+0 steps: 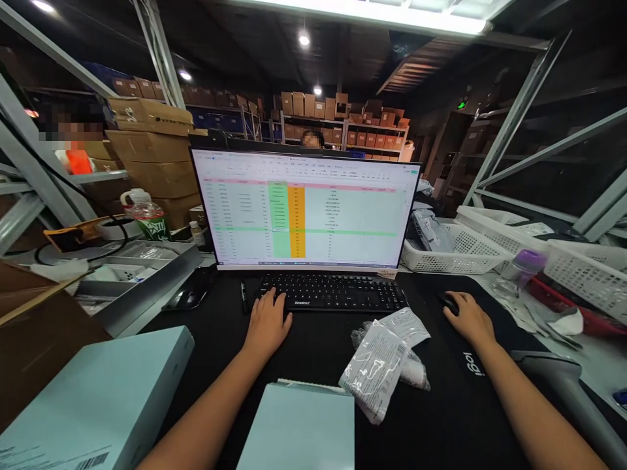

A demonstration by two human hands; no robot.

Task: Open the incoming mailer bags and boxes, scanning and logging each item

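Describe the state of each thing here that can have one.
Wide, flat monitor: on, showing a spreadsheet
White ceiling lamp: lit
Green exit sign: lit
Black plastic keyboard: partly under left hand
Black plastic mouse at right: under right hand
White plastic basket by monitor: open, holding grey packets
Pale-blue cardboard box, centre front: closure unclear

The keyboard [337, 294] lies before the monitor [343, 219], the mouse [447, 302] under the right hand [471, 318].

The left forearm [210, 398] and right forearm [526, 398] are bare, tapering to slim wrists [253, 358] and bare fingers [279, 305].
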